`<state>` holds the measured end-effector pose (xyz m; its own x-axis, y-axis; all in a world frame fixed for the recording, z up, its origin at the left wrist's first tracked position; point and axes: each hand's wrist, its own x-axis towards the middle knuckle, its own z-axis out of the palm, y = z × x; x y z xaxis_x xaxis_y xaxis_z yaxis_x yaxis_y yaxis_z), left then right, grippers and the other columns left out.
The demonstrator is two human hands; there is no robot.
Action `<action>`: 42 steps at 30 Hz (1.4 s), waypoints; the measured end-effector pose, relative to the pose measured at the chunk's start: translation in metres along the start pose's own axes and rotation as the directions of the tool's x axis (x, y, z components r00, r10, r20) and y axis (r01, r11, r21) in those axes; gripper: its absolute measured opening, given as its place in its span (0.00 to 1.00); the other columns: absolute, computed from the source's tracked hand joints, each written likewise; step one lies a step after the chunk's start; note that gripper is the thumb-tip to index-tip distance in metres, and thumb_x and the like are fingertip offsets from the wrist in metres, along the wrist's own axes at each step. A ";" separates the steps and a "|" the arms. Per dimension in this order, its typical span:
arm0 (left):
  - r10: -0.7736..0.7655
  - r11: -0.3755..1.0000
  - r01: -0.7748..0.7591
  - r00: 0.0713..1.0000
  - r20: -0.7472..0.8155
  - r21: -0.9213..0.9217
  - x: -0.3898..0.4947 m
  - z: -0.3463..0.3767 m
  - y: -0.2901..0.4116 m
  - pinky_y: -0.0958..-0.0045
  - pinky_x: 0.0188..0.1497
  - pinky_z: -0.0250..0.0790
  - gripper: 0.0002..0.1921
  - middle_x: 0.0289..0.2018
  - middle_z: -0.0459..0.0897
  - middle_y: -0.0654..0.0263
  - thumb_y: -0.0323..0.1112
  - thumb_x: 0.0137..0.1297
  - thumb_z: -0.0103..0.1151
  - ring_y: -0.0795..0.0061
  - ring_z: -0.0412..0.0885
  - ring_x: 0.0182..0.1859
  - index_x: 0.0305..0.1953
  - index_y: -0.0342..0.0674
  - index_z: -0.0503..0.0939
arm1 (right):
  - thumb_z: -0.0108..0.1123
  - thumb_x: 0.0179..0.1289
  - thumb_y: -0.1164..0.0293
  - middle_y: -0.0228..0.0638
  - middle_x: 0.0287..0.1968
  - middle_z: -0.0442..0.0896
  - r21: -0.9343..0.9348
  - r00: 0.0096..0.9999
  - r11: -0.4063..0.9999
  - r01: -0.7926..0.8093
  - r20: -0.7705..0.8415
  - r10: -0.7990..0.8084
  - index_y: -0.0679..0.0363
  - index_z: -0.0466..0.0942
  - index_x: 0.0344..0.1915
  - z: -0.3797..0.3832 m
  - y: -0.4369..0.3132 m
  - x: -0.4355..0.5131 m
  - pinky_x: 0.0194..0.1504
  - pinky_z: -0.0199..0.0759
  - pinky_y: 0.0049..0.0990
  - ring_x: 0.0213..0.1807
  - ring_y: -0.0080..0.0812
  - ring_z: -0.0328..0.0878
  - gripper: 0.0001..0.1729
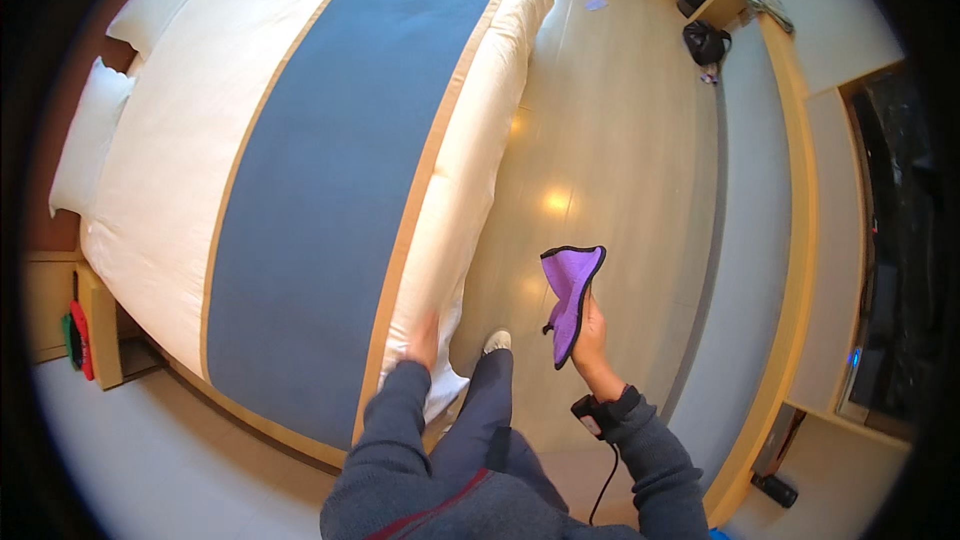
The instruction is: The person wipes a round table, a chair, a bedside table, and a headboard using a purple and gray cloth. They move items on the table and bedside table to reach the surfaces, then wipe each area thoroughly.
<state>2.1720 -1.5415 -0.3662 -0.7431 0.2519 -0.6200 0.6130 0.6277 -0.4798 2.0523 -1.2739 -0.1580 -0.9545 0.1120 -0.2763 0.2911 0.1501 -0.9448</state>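
Note:
My right hand (590,337) grips a purple cloth with black edging (571,292), held out over the floor right of the bed; the cloth hides most of the fingers. My left hand (422,345) is at the foot edge of the white bed cover (465,187), low in the view and somewhat blurred; whether its fingers hold the fabric I cannot tell. Across the bed lies a blue bed runner with tan borders (330,187), just left of that hand. White pillows (94,138) rest at the bed's far left side.
A pale wooden floor (615,165) runs between the bed and a long wooden ledge (802,225). A black bag (705,43) stands by the wall, and a small purplish piece (596,4) lies on the floor. A nightstand (97,326) adjoins the bed; a black screen (904,240) is at right.

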 end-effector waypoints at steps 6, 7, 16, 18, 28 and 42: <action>0.481 0.380 -0.171 0.876 0.036 -0.909 -0.002 -0.036 -0.028 0.51 0.53 0.72 0.15 0.55 0.80 0.53 0.41 0.57 0.60 0.50 0.81 0.53 0.45 0.45 0.85 | 0.42 0.79 0.49 0.29 0.24 0.73 0.001 0.982 0.994 -0.106 0.159 0.105 0.65 0.77 0.53 -0.007 -0.033 0.107 0.27 0.70 0.27 0.24 0.21 0.73 0.29; 0.181 0.471 -0.311 0.950 -0.255 -0.826 0.036 -0.068 -0.065 0.49 0.70 0.57 0.14 0.49 0.81 0.55 0.38 0.56 0.59 0.53 0.73 0.63 0.43 0.43 0.83 | 0.42 0.79 0.49 0.29 0.24 0.73 0.051 0.974 0.990 -0.128 0.193 0.116 0.65 0.77 0.52 -0.007 -0.042 0.134 0.28 0.70 0.27 0.24 0.21 0.73 0.29; -0.591 0.730 0.139 0.620 -0.516 -0.669 0.368 -0.225 -0.379 0.42 0.78 0.31 0.35 0.77 0.50 0.71 0.51 0.59 0.64 0.64 0.41 0.80 0.69 0.58 0.68 | 0.43 0.80 0.54 0.26 0.26 0.75 -0.022 0.941 0.999 0.034 0.339 -0.024 0.65 0.77 0.45 -0.026 -0.093 0.399 0.30 0.67 0.23 0.27 0.17 0.70 0.25; -0.481 0.756 0.230 0.830 -0.282 -0.612 0.397 -0.209 -0.382 0.42 0.78 0.29 0.34 0.77 0.49 0.74 0.52 0.62 0.60 0.64 0.38 0.80 0.70 0.58 0.67 | 0.42 0.81 0.55 0.23 0.30 0.76 -0.054 0.927 0.998 0.034 0.375 -0.011 0.63 0.76 0.52 -0.026 -0.097 0.473 0.30 0.68 0.20 0.29 0.15 0.71 0.24; 0.343 0.849 -0.064 0.822 0.455 -0.524 0.413 -0.261 -0.356 0.31 0.74 0.24 0.25 0.70 0.68 0.64 0.48 0.69 0.47 0.62 0.58 0.75 0.64 0.47 0.74 | 0.44 0.79 0.52 0.41 0.35 0.79 -0.066 0.917 0.996 0.053 0.399 -0.022 0.67 0.75 0.54 0.039 -0.197 0.701 0.46 0.70 0.28 0.39 0.23 0.70 0.27; -0.129 0.873 0.283 0.919 0.372 -0.396 0.860 -0.419 -0.669 0.49 0.79 0.25 0.27 0.79 0.44 0.75 0.45 0.76 0.33 0.66 0.39 0.80 0.73 0.50 0.63 | 0.42 0.80 0.53 0.28 0.25 0.73 -0.300 0.894 0.954 0.031 0.436 0.108 0.66 0.76 0.48 0.070 -0.370 1.102 0.32 0.69 0.25 0.28 0.20 0.72 0.26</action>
<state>1.0103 -1.4356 -0.3185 -0.6622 -0.1240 -0.7390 0.2187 0.9113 -0.3489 0.8879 -1.2750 -0.1248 -0.8497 -0.3116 -0.4254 0.2672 0.4410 -0.8568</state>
